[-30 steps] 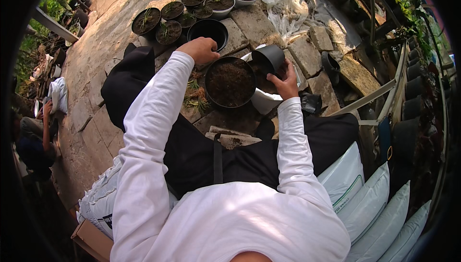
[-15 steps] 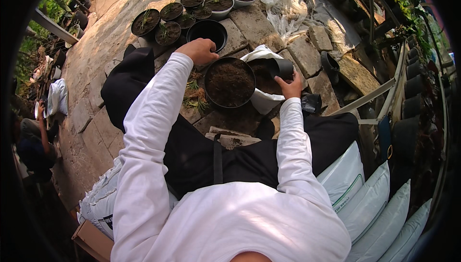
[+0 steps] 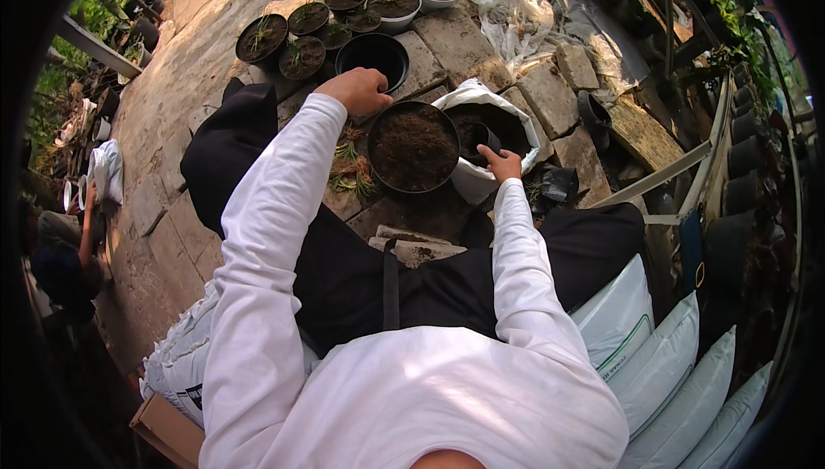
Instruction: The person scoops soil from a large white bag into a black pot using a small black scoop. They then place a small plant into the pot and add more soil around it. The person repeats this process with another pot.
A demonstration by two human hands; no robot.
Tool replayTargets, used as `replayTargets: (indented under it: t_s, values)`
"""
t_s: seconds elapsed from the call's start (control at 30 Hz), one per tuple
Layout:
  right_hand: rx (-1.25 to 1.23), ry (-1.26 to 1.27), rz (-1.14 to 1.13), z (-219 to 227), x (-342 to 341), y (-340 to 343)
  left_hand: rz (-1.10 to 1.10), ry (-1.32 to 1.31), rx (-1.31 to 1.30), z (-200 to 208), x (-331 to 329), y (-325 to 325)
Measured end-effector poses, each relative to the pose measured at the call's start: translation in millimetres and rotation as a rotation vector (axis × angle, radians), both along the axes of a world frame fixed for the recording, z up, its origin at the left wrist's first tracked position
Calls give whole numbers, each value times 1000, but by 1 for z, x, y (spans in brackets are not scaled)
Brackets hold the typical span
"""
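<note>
A round black pot filled with brown soil stands in front of me. My left hand is closed at its far left rim, fingers curled down over the edge; the fingertips are partly hidden. To the right of that pot, a white sack sits open with dark soil inside. My right hand grips a small black pot, tilted down into the sack's soil. Just beyond my left hand is a larger black pot with a dark interior. Grassy seedlings lie on the ground left of the soil-filled pot.
Several potted plants are grouped at the far left of my hands. Crumpled clear plastic lies beyond the sack on paving blocks. Full white bags lean at my lower right. A person is at the far left.
My right hand has moved left and lowered the small black pot from the sack's right side into its soil. My left hand has stayed at the soil-filled pot's rim.
</note>
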State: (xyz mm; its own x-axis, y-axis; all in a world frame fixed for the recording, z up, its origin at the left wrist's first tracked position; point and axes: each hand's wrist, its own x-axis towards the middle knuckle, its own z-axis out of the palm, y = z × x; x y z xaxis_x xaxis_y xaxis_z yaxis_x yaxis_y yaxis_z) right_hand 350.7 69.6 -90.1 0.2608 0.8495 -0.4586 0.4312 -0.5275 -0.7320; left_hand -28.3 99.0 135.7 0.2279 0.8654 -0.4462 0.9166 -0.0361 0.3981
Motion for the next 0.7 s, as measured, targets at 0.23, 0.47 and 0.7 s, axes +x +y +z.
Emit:
replayTargets:
  t_s: [0.23,0.47,0.7]
  values:
    - [119,14,-115,2,11,2,6,9,-5,2,1,0]
    - [315,218,-181,36,-1,3,-8,-16,9,2,0,0]
    - [584,465,149,114,-43,-9,2,-14,16,5,1,-2]
